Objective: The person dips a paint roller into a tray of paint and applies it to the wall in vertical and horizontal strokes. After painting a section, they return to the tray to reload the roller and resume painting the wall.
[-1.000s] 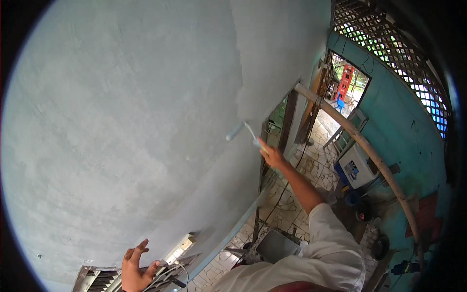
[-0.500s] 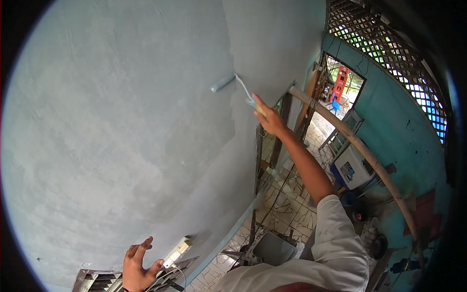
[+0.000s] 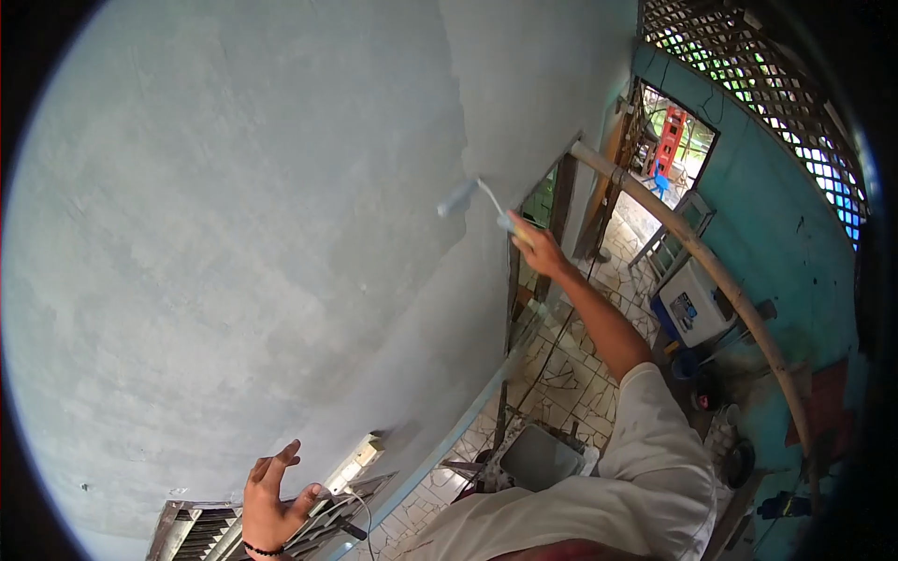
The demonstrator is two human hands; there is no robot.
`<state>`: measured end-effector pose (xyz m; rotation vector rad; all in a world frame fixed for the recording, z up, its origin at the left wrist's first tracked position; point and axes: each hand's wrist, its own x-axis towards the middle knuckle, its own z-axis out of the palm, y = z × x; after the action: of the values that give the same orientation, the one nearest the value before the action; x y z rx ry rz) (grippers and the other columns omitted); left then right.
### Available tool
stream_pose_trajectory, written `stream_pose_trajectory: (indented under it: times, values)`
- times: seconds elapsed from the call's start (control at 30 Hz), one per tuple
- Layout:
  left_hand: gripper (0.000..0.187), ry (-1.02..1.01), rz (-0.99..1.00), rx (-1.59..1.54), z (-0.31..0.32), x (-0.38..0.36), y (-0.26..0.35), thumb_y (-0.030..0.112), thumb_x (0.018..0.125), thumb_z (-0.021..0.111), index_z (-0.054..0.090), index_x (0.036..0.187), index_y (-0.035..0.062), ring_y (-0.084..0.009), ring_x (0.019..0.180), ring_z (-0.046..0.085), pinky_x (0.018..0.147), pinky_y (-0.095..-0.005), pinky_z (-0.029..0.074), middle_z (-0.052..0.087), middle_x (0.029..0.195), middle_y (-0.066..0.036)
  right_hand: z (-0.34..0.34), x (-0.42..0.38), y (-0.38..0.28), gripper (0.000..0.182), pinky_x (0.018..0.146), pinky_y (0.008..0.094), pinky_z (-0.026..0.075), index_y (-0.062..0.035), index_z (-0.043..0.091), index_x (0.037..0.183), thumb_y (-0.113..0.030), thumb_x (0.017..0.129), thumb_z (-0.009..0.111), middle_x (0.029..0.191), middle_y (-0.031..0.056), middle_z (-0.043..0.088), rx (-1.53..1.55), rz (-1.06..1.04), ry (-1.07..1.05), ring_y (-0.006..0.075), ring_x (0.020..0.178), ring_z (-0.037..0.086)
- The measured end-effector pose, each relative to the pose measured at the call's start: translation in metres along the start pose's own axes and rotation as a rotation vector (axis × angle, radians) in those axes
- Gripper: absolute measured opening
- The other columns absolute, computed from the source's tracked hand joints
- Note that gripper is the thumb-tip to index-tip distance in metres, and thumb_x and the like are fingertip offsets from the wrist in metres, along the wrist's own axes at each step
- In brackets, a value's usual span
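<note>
Head cam: my right hand (image 3: 540,251) is clamped on the paint roller (image 3: 458,197) handle, roller lying up-left of my knuckles against the wall (image 3: 234,234), long axis slanted. Left hand (image 3: 274,500), fingers spread, rests low on the ladder (image 3: 323,512).

daylight enters from the upper right, through the lattice screen (image 3: 795,103) and the open doorway (image 3: 675,140), both blown out to white-green glare. the painted wall (image 3: 234,234) is evenly and softly lit, with a darker band where fresher paint meets the paler patch. the fisheye lens bends straight lines hard: the bamboo pole (image 3: 711,271) curves, and a black vignette rings the frame. the paint roller (image 3: 458,197) is slightly smeared by motion blur. the lower right corner sits dim and murky, detail lost.
</note>
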<state>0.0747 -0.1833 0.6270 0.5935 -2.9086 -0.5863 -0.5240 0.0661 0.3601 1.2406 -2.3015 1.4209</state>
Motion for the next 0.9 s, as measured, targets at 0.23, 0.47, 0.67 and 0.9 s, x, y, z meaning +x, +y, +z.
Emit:
stream_pose_trajectory:
  times: [0.23, 0.47, 0.67, 0.9]
  values:
    - [0.070, -0.005, -0.075, 0.000, 0.005, -0.011, -0.003, 0.017, 0.078, 0.084, 0.061, 0.142, 0.0000, -0.0375, 0.112, 0.070, 0.100, -0.0472, 0.052, 0.074, 0.119, -0.021, -0.052, 0.118, -0.079, 0.071, 0.085, 0.0361, 0.055, -0.0210, 0.036, 0.165, -0.009, 0.102, 0.065, 0.119, 0.0270, 0.072, 0.003, -0.116, 0.197, 0.0384, 0.086, 0.071]
    - [0.070, -0.001, -0.104, -0.018, 0.005, -0.015, -0.011, 0.014, 0.078, 0.083, 0.060, 0.143, 0.0009, -0.0371, 0.114, 0.070, 0.102, -0.0466, 0.051, 0.074, 0.119, -0.021, 0.026, 0.006, 0.021, 0.069, 0.081, 0.0388, 0.056, -0.0230, 0.037, 0.165, -0.009, 0.103, 0.064, 0.122, 0.0270, 0.072, 0.012, -0.099, 0.129, 0.0401, 0.089, 0.073]
    - [0.071, -0.009, -0.043, -0.037, 0.003, -0.009, -0.008, 0.013, 0.078, 0.083, 0.060, 0.143, 0.0005, -0.0349, 0.114, 0.070, 0.102, -0.0461, 0.051, 0.074, 0.119, -0.020, 0.002, -0.022, 0.024, 0.070, 0.103, 0.0459, 0.055, -0.0230, 0.033, 0.167, -0.009, 0.105, 0.062, 0.146, 0.0279, 0.059, -0.031, 0.161, -0.193, 0.0450, 0.133, 0.059]
    - [0.061, 0.063, 0.089, -0.072, 0.015, 0.008, -0.007, 0.011, 0.077, 0.082, 0.065, 0.134, -0.0020, -0.0366, 0.107, 0.072, 0.096, -0.0463, 0.053, 0.075, 0.113, -0.021, -0.047, 0.093, -0.066, 0.070, 0.091, 0.0449, 0.056, -0.0247, 0.035, 0.166, -0.011, 0.104, 0.064, 0.095, 0.0218, 0.070, -0.028, -0.151, 0.190, 0.0390, 0.080, 0.067]
